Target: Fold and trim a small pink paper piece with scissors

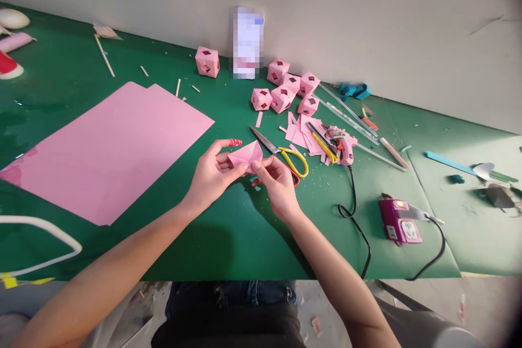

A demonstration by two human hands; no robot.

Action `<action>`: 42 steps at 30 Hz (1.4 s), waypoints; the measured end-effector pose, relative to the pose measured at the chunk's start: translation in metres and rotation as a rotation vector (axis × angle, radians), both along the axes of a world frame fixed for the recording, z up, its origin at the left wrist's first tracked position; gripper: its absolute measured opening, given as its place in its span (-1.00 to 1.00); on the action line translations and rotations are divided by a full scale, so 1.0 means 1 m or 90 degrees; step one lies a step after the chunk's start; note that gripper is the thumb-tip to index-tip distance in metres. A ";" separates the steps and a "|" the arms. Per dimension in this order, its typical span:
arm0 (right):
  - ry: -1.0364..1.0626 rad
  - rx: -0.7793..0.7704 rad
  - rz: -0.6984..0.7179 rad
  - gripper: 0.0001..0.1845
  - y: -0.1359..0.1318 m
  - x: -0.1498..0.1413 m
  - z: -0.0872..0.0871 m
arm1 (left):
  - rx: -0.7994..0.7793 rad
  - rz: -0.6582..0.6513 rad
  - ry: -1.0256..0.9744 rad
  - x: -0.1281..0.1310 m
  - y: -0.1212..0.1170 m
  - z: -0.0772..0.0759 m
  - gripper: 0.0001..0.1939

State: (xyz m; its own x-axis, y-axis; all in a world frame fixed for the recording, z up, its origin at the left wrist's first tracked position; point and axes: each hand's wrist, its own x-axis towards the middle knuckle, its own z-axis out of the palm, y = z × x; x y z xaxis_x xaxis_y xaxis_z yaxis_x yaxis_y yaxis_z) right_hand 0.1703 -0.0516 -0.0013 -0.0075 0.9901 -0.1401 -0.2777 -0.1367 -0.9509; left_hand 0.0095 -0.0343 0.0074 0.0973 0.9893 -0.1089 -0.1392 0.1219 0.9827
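Note:
A small folded piece of pink paper (247, 155) is held up between both hands over the front middle of the green table. My left hand (212, 169) pinches its left side, with a red patterned covering on one fingertip. Thumb and fingers of my right hand (277, 182) are closed on its lower right corner. Just behind my right hand lie scissors (294, 162) with yellow and red handles, partly hidden by that hand. Several pink folded paper cubes (283, 98) with diamond-shaped openings stand farther back.
Large pink paper sheets (110, 152) lie at left. To the right are paper scraps (299, 133), a yellow cutter knife (324, 144), a pink glue gun (346, 148) with a black cord, clear glue sticks (346, 117) and a purple power socket (399, 221). A blurred phone (247, 43) leans against the wall.

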 end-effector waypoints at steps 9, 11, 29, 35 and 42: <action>-0.042 0.027 -0.017 -0.55 -0.001 -0.004 -0.005 | -0.010 0.032 0.005 0.004 -0.005 0.001 -0.45; -0.043 0.032 -0.019 -0.55 -0.001 -0.005 -0.005 | -0.016 0.032 -0.003 0.005 -0.005 0.002 -0.45; -0.067 0.000 0.004 -0.49 -0.002 -0.005 -0.004 | 0.007 0.034 0.015 0.009 -0.008 -0.002 -0.56; -0.120 0.004 0.014 -0.42 -0.002 -0.005 -0.004 | 0.013 0.041 0.000 0.010 -0.005 -0.006 -0.54; -0.239 0.033 0.101 -0.45 -0.001 0.002 -0.009 | 0.019 0.063 0.019 0.008 -0.001 -0.006 -0.52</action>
State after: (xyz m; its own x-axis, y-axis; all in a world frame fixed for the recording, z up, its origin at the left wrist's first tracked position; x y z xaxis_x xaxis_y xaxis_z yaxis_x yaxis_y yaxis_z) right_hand 0.1722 -0.0529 -0.0101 -0.1193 0.9865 -0.1119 0.1109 -0.0987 -0.9889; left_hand 0.0172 -0.0348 0.0017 -0.0036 0.9967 -0.0812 -0.1199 0.0802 0.9895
